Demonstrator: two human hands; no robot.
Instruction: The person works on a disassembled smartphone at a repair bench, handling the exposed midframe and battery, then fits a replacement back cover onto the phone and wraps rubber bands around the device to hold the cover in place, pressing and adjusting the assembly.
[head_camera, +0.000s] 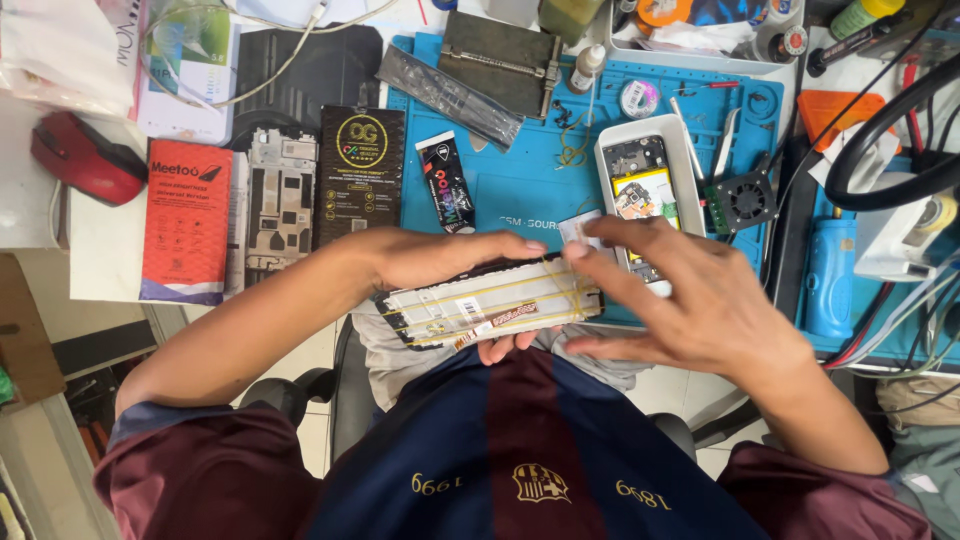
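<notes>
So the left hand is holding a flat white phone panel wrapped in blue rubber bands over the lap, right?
Not quite: the head view shows yellow rubber bands, not blue. The left hand does hold the flat white phone panel over the lap.

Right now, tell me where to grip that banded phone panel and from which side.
Grip the phone panel by its long edges near the left end, as the left hand does; it lies flat and long, and yellow rubber bands crowd the right end where the right hand works.

two hands, two phone frames
</notes>
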